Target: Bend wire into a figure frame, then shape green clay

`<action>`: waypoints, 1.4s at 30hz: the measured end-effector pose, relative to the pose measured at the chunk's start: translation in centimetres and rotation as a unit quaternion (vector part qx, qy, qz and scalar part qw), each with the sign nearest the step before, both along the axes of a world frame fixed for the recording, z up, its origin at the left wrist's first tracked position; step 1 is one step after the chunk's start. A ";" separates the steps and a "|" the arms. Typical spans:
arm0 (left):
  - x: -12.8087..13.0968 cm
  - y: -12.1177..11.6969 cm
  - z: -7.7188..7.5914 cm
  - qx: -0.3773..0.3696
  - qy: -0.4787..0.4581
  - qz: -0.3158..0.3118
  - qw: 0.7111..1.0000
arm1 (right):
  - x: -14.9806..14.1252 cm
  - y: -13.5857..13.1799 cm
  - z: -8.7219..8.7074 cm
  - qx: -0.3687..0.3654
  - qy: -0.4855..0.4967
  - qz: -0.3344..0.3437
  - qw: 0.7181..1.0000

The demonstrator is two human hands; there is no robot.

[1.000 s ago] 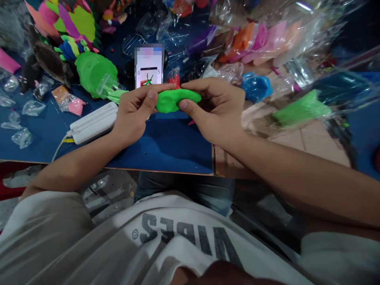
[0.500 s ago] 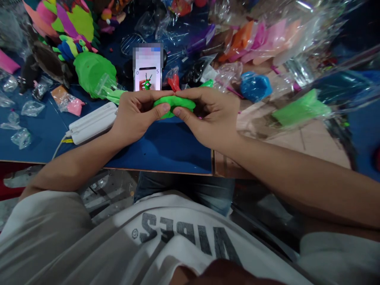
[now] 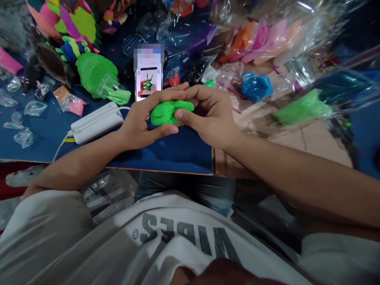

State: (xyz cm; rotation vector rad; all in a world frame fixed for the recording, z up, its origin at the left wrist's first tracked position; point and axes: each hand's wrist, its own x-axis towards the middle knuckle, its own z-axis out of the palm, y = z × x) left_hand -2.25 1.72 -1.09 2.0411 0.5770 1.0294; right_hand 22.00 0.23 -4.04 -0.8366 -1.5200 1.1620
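Note:
A lump of bright green modelling clay [image 3: 162,113], creased and flattened, is held between my two hands above the blue table. My left hand [image 3: 141,118] curves round its left side, fingers behind and thumb along the lower edge. The right thumb presses on the front of the clay, and the other fingers of my right hand [image 3: 212,114] bend behind it. Just beyond the hands stands a phone [image 3: 149,81] showing a picture of a small green figure with two antennae. Its lower end is partly hidden by my left hand.
To the left lies a white power bank [image 3: 96,122] with a cable. Behind it are a green clay disc [image 3: 96,73] and colourful clay figures [image 3: 73,23]. Rightward sit a blue clay lump [image 3: 255,85], a green clay packet [image 3: 303,107] and several plastic bags.
The clay has been turned and folded into a thicker lump, showing more of its face. My left thumb has slid down and away from the right thumb.

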 end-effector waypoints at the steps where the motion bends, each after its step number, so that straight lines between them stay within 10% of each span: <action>1: 0.0 -0.2 0.2 -0.005 0.010 0.003 1.000 | 0.0 -0.1 0.0 0.004 -0.006 0.005 1.000; 5: 0.4 -0.3 0.4 -0.057 0.027 0.061 0.996 | -0.1 0.0 -0.5 0.011 -0.018 0.028 0.999; 10: 0.3 0.0 0.3 -0.019 -0.039 -0.071 0.997 | -0.4 0.0 -0.7 0.019 -0.012 0.027 0.999; 16: 0.2 -0.1 1.4 -0.125 -0.005 -0.046 0.991 | -0.3 -0.4 -0.1 0.018 -0.020 0.060 0.998; 24: 1.1 -0.6 0.5 -0.105 -0.037 -0.030 0.993 | -0.5 -1.1 0.2 0.093 -0.102 -0.003 0.990; 31: 1.7 -0.5 -0.9 -0.242 -0.168 -0.055 0.954 | -0.8 -1.4 0.5 0.098 -0.079 -0.022 0.992; 42: 1.3 -1.7 -0.9 -0.025 -0.112 0.014 0.993 | -0.5 -1.6 2.2 0.299 -0.139 -0.204 0.922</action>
